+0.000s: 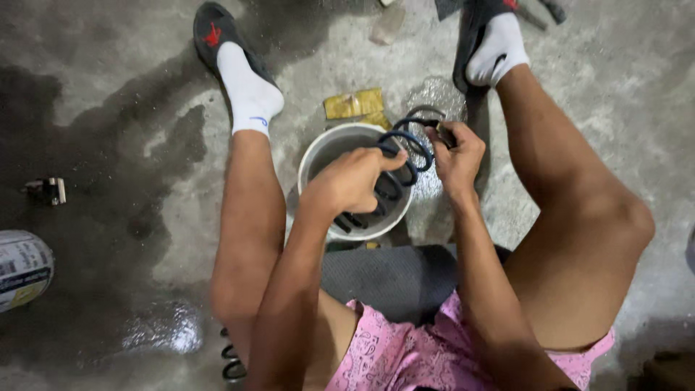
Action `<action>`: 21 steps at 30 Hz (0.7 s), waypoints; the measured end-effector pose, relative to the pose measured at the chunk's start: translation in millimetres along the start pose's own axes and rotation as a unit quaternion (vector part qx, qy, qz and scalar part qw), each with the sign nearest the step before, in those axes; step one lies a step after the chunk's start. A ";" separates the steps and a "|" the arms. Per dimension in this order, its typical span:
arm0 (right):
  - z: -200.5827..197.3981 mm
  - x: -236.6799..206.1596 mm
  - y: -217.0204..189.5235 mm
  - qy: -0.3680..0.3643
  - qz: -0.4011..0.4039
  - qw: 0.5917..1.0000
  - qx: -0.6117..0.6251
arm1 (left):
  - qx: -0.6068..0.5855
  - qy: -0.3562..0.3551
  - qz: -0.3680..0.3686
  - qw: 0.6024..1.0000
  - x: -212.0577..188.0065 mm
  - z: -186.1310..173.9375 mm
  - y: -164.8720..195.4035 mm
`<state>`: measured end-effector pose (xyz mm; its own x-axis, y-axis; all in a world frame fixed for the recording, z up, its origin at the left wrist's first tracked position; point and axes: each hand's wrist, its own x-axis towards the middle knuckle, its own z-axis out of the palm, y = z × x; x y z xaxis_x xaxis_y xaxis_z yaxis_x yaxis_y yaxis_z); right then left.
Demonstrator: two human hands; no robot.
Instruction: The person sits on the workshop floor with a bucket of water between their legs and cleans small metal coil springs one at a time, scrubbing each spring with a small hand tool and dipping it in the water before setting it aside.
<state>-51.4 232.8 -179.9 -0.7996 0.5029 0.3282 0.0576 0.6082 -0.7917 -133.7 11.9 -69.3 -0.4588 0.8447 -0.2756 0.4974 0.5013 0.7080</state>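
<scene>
Both hands work on a dark coil spring (400, 161) held over a white bucket (316, 156) that stands on the wet concrete floor (130, 87) between the person's spread legs, so whatever drips or falls off the coil would land inside the pail and not on the ground. One end of the spring dips into the bucket while its upper loops rise above the rim. The left hand (350, 182) is closed around the middle coils, knuckles up, wrist bent slightly down, forearm reaching forward from near the left knee; this hold seems to steady the spring. The right hand (457, 157) is curled at the top loop, fingers pinched on a small dark object pressed against the coil; what it is cannot be told. The right forearm runs straight forward along the inside of the right thigh. Just beyond the bucket lies a yellow scrap (353, 104), likely kept within reach. Another dark spring (233, 360) shows under the left thigh, and a small metal part (46, 190) lies well apart on the left.
</scene>
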 end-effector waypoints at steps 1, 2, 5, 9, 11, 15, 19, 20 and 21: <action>-0.9 6.0 -3.1 -0.018 0.041 0.999 -0.022 | -0.003 0.001 0.001 1.000 -0.5 -0.4 1.0; -2.9 8.8 -4.8 -0.039 0.084 0.995 -0.045 | -0.007 0.000 0.000 1.000 -0.7 -1.0 1.8; -12.2 3.9 0.2 -0.102 0.150 0.983 -0.022 | -0.008 -0.032 -0.033 0.999 -0.2 -3.4 3.7; -21.1 -14.6 23.2 -0.127 0.128 0.972 0.153 | 0.017 -0.045 -0.024 0.999 -1.3 -2.7 4.4; -19.4 -26.1 32.7 -0.102 0.173 0.959 0.202 | 0.017 -0.042 -0.010 0.999 -2.6 -0.2 4.2; -9.9 -36.7 34.9 -0.050 0.148 0.974 0.165 | 0.045 -0.034 -0.010 0.998 -3.9 5.4 2.6; 0.0 -18.8 15.9 -0.020 0.129 0.991 0.019 | 0.043 -0.024 0.007 0.999 -3.3 7.5 -0.9; 1.1 -10.7 10.9 -0.028 0.135 0.990 -0.014 | 0.042 -0.024 0.004 0.999 -2.8 7.2 -2.0; 1.5 -2.4 7.1 -0.036 0.140 0.988 -0.044 | 0.042 -0.023 0.000 0.999 -2.3 6.9 -3.0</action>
<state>-50.0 235.0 -187.0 -0.7852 0.6161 0.0622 0.3327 0.5044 -0.7968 -129.1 9.7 -75.3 -0.4258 0.8515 -0.3061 0.5579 0.5133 0.6521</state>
